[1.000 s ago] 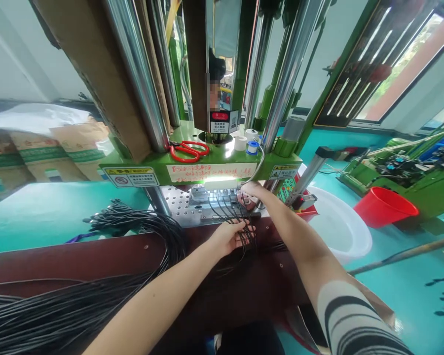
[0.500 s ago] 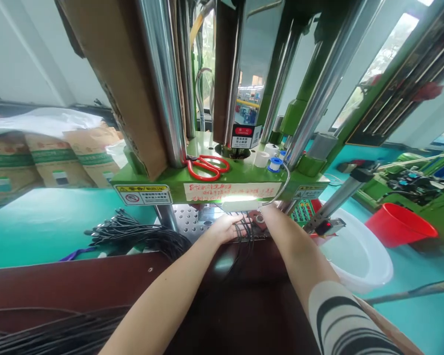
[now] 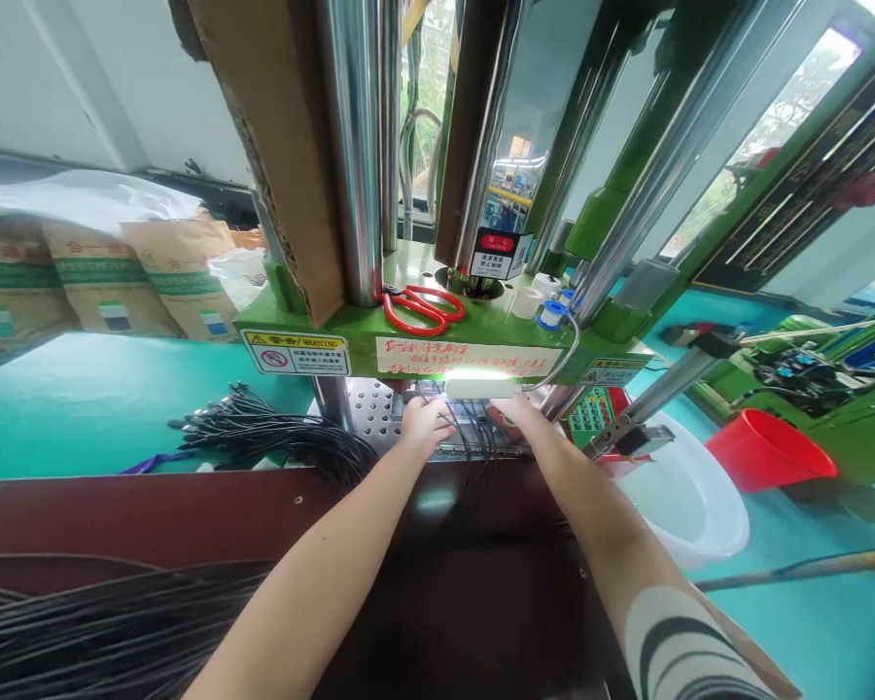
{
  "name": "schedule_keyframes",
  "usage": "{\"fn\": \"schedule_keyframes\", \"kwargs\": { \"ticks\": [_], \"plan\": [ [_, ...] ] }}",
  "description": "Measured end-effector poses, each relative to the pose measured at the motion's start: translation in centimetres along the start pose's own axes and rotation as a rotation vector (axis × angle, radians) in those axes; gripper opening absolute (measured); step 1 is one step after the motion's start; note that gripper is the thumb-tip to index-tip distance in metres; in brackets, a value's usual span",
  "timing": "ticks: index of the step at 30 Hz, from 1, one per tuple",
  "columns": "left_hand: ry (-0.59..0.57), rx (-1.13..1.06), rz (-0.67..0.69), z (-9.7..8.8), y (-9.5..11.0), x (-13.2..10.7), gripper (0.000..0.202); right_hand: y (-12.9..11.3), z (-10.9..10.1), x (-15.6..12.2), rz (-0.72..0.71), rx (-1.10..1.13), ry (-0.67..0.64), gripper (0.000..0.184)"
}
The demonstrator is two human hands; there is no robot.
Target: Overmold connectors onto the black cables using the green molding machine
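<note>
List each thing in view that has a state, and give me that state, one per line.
Left hand: fingers bent beside the black cables; grip unclear
Right hand: partly behind the lamp, fingers hidden
Black cables: hanging over the bench's front edge
Lamp: lit
Scissors: lying down; blades' opening unclear
Red bucket: upright, uncovered
White tub: uncovered
Cable bundle: bent over

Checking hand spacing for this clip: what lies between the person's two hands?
In the head view, several thin black cables lie between the left hand and right hand.

1 red bkt (image 3: 769, 457) nr wht tub (image 3: 682, 491)
</note>
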State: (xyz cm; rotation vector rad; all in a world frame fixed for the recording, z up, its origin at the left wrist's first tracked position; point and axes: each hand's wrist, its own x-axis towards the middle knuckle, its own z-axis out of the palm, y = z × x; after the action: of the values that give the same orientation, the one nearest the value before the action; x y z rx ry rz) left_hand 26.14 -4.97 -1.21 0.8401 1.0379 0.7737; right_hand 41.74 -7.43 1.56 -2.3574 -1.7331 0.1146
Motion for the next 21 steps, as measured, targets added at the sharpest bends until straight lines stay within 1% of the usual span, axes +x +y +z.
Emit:
{"fn": "schedule_keyframes", "kwargs": {
  "ticks": [2, 4, 7, 10, 13, 17, 21],
  "plan": [
    [0.109, 0.121, 0.092, -0.2, 0.1, 0.3, 0.02, -0.2, 0.4, -0.6, 0.005, -0.026, 0.003, 0.027],
    [0.192, 0.272, 0.172, -0.5, 0.3, 0.5, 0.024, -0.2, 0.8, -1.2, 0.007, -0.055, -0.005, 0.031],
    [0.254, 0.536, 0.276, -1.4, 0.9, 0.7, 0.026, -0.3, 1.2, -1.7, 0.014, -0.091, -0.017, 0.032],
    [0.251, 0.795, 0.364, -2.5, 1.4, 1.0, 0.03, -0.5, 1.5, -1.5, 0.029, -0.107, -0.005, 0.032],
    [0.201, 0.998, 0.43, -3.1, 1.5, 1.5, 0.03, -0.6, 2.0, -1.2, 0.042, -0.109, 0.018, 0.034],
    [0.15, 1.189, 0.509, -3.1, 1.3, 2.3, 0.022, -0.6, 2.5, -1.0, 0.049, -0.102, 0.036, 0.033],
    [0.133, 1.339, 0.544, -3.1, 1.4, 2.5, 0.026, -0.5, 2.5, -0.9, 0.047, -0.106, 0.046, 0.033]
  ]
}}
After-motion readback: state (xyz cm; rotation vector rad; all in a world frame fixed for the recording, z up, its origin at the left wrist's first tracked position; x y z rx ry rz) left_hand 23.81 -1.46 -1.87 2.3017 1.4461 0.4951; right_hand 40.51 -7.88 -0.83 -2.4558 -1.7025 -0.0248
